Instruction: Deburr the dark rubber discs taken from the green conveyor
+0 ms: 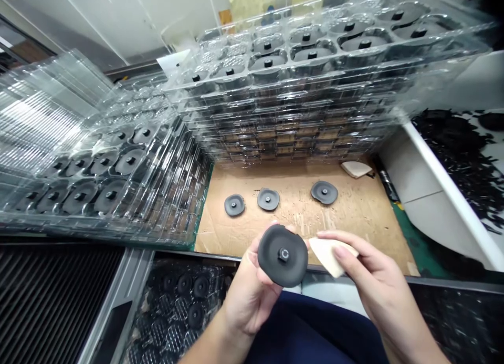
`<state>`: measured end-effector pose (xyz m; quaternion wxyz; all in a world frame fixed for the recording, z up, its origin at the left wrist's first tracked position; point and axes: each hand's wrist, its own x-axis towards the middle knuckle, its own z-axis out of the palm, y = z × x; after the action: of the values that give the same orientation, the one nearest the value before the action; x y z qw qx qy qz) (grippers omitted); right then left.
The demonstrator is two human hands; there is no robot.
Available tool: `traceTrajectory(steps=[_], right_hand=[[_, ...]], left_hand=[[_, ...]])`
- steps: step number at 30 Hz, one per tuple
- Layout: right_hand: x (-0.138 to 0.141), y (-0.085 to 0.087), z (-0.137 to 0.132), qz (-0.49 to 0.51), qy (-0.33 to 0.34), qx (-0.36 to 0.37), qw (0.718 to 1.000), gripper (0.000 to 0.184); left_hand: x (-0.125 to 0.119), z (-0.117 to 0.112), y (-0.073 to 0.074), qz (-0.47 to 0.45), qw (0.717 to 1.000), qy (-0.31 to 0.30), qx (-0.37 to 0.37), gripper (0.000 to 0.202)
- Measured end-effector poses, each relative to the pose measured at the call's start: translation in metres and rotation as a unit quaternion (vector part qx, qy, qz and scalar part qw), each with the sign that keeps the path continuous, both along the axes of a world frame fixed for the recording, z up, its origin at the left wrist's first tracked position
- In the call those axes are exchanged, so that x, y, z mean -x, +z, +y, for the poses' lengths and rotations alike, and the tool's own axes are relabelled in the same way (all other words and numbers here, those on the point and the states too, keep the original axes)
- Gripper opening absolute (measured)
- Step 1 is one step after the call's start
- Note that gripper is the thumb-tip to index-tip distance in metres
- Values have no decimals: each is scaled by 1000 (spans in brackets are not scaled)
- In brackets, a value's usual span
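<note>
My left hand (252,295) grips a dark grey, rounded-square disc with a short central stem (271,267), its stem side facing me. Between the thumb and fingers of my right hand (378,280) is a cream-coloured wedge-shaped pad (328,253), whose tip comes close to the disc's right edge; I cannot tell if they touch. Beyond my hands, three similar discs lie on a cardboard sheet (212,227): a left disc (235,209), a middle disc (268,202) and a right disc (326,196).
Tall stacks of clear plastic trays holding discs stand behind (283,96) and at left (165,180). A second cream pad (356,169) and a marker pen (386,180) lie at the back right. A white bin (444,180) holds small black parts. Another disc-filled tray (181,306) sits lower left.
</note>
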<state>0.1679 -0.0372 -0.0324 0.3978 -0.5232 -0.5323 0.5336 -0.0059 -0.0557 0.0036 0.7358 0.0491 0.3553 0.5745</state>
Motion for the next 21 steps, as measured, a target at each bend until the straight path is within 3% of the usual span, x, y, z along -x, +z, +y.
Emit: traceTrajectory(steps=[6, 9, 21], right_hand=[[6, -2, -3, 88, 26, 74, 993, 21], [4, -3, -4, 97, 24, 90, 991, 22], [5, -5, -6, 111, 35, 104, 988, 23]], left_hand=[[-2, -4, -1, -44, 999, -14, -24, 43], [-3, -6, -4, -47, 999, -8, 1, 43], [-2, -12, -3, -121, 990, -68, 1, 50]])
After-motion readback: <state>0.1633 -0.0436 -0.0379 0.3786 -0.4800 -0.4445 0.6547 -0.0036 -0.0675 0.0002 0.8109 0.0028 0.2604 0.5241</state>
